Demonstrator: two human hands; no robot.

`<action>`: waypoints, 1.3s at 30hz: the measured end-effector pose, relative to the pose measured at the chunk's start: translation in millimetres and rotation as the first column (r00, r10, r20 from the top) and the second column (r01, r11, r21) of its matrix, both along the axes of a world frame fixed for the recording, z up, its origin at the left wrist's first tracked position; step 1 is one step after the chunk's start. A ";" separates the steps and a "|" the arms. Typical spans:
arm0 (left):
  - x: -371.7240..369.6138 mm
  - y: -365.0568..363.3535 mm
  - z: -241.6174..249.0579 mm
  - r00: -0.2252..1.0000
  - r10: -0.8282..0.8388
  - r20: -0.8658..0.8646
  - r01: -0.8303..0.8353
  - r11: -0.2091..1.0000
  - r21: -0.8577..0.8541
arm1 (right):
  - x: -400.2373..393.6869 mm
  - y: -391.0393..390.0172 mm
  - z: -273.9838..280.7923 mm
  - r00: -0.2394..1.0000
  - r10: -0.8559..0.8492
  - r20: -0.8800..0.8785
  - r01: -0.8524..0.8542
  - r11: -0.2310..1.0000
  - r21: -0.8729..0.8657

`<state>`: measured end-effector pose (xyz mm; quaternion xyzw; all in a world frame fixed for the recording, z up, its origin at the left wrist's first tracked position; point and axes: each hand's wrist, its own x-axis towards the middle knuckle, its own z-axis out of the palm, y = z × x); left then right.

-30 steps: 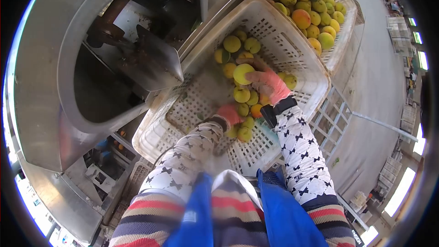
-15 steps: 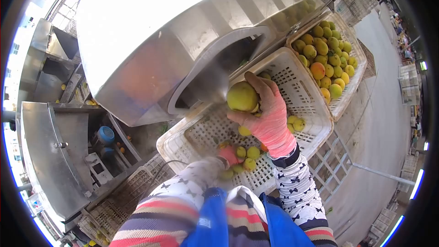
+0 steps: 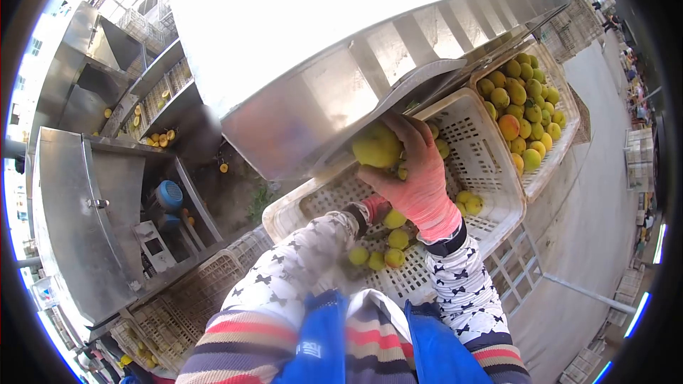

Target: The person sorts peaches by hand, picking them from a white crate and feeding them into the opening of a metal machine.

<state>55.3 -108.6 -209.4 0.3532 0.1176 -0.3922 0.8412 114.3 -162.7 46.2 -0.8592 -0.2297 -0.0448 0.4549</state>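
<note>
My right hand point(image 3: 416, 178), in a pink glove with bare fingertips, grips a large green-yellow fruit point(image 3: 376, 145) in front of the metal machine's rounded opening. Beneath it is a white plastic crate point(image 3: 498, 224) with loose fruits on its slotted floor. My left hand point(image 3: 375, 209), also in a pink glove, reaches low into the crate beside several yellow-green fruits point(image 3: 397, 239). Its fingers are mostly hidden behind my right hand and the fruit, so its hold cannot be made out.
A second white crate point(image 3: 544, 171) full of green, yellow and orange fruits stands at the right. The shiny metal machine point(image 3: 299, 107) fills the top. At left are a metal cabinet point(image 3: 107, 220), a blue motor point(image 3: 169, 195) and stacked crates point(image 3: 171, 320). Distant people stand upper right.
The view has shifted, so machine and crates sit differently. My left hand has moved up and right, off the lower fruits and closer to my right hand, which still holds the large fruit.
</note>
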 end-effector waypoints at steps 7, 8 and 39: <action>1.8 35.0 114.1 0.970 0.147 0.192 -0.107 0.973 -0.203 | -19.7 -77.5 -28.6 0.979 0.066 -0.193 -0.032 0.984 0.174; 1.9 41.5 137.9 0.953 0.135 0.271 -0.093 0.982 -0.165 | -23.9 -86.4 -32.2 0.973 0.086 -0.214 -0.054 0.987 0.151; -89.1 -14.4 -10.9 -0.078 -0.987 -0.138 0.304 -0.155 0.940 | 43.7 55.0 -1.3 0.983 -0.150 0.107 0.175 0.941 -0.289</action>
